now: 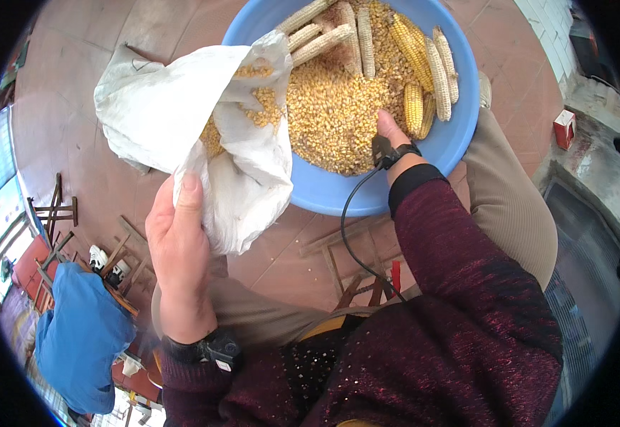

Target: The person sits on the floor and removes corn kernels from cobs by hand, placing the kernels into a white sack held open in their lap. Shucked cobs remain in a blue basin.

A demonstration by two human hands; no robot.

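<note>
My left hand [181, 240] grips the rim of a white woven sack [149, 101], its thumb on the fabric. The sack's mouth rests over the left edge of a blue plastic basin [465, 133], with corn kernels on its inner side. Loose corn kernels [336, 117] fill much of the basin. My right hand [390, 128] is at the basin's near right side, with the thumb visible and the fingers hidden in or behind the kernels. Bare corn cobs [323, 45] lie at the far side and right, beside cobs with yellow kernels [414, 48].
A cable [344, 213] runs from my right wrist towards my lap. Below the basin is a wooden stool or frame [336, 267]. Wooden stools [53, 208] and a blue cloth-covered object [83, 331] are at the left. A small red and white box [564, 129] stands at the right.
</note>
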